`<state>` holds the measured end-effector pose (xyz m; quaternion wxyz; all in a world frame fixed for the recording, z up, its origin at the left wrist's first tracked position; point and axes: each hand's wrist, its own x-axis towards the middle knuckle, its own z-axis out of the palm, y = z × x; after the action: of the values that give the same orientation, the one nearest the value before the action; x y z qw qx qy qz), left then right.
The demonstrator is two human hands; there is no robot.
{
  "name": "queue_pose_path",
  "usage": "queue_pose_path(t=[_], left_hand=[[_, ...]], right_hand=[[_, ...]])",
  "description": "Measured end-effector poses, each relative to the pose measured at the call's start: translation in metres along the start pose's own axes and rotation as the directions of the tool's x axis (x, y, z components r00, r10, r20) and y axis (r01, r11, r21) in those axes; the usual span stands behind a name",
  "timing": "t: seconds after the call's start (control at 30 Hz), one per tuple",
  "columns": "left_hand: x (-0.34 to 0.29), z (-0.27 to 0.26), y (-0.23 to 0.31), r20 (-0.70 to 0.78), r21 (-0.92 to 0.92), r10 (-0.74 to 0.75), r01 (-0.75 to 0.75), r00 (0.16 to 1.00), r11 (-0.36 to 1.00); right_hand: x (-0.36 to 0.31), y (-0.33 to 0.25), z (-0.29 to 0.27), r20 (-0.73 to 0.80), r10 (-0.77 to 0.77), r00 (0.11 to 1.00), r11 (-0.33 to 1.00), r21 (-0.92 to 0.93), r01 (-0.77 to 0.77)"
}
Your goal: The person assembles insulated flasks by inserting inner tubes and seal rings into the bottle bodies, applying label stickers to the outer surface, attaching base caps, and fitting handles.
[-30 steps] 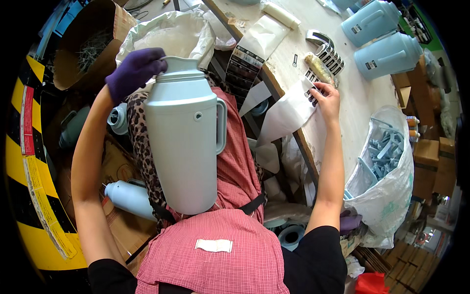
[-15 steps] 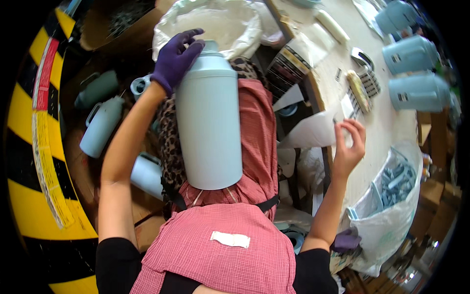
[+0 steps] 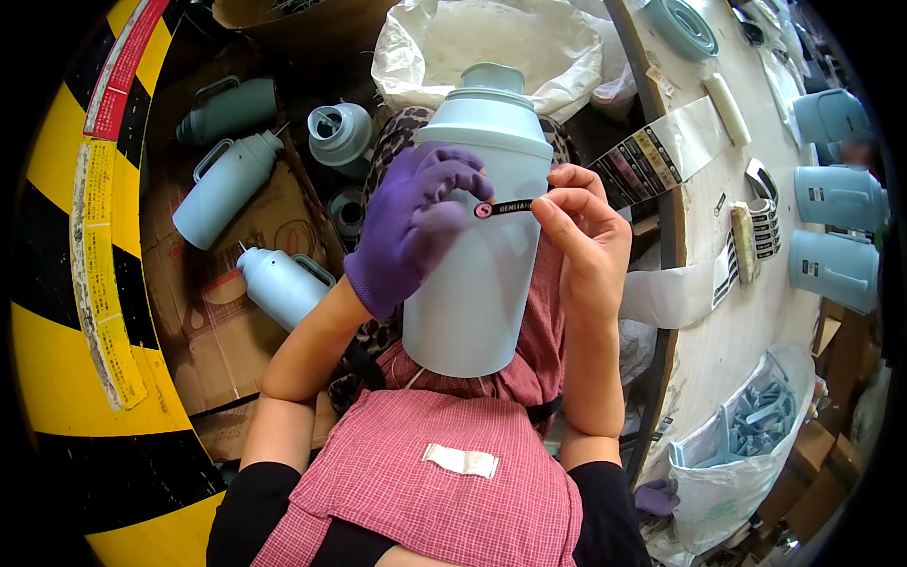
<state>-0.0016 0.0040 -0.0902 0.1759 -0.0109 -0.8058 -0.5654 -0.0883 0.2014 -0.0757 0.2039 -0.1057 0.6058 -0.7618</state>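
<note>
A pale blue vacuum flask body (image 3: 472, 283) stands upright on my lap, tilted slightly, its open neck pointing away from me. In front of its upper wall, my right hand (image 3: 590, 231), bare, pinches the right end of a small black label strip (image 3: 510, 208) with a pinkish-red round end. My left hand (image 3: 406, 222), in a purple glove, lies against the left side of the flask. Its fingers are curved and apart near the label's round end, the thumb blurred; I see nothing held in them.
Several pale blue flasks (image 3: 227, 189) lie on cardboard at the left. A white sack (image 3: 576, 66) stands beyond my knees. On the workbench (image 3: 737, 340) at the right are label sheets (image 3: 642, 165), flask bodies (image 3: 836, 274) and a bag of blue handles (image 3: 746, 491).
My right hand has come from the workbench to the flask with the label strip. My left hand has slid from the flask's neck down to its side. The view has shifted.
</note>
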Motion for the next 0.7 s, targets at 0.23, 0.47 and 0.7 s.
queue_pose_path(t=[0.23, 0.47, 0.7], left_hand=[[0.026, 0.011, -0.006, -0.165, 0.436, 0.077, 0.002, 0.983, 0.900], [0.030, 0.012, -0.009, -0.141, 0.774, 0.202, -0.020, 0.969, 0.633], [0.031, 0.013, -0.006, -0.130, 0.816, 0.206, -0.013, 0.970, 0.578]], right_hand=[[0.017, 0.022, 0.002, -0.098, 0.048, 0.994, 0.999, 0.006, -0.048], [0.026, 0.029, 0.006, -0.113, 0.022, 0.993, 0.999, -0.026, -0.025], [0.029, 0.031, 0.004, -0.120, 0.000, 0.993, 0.997, -0.081, -0.010]])
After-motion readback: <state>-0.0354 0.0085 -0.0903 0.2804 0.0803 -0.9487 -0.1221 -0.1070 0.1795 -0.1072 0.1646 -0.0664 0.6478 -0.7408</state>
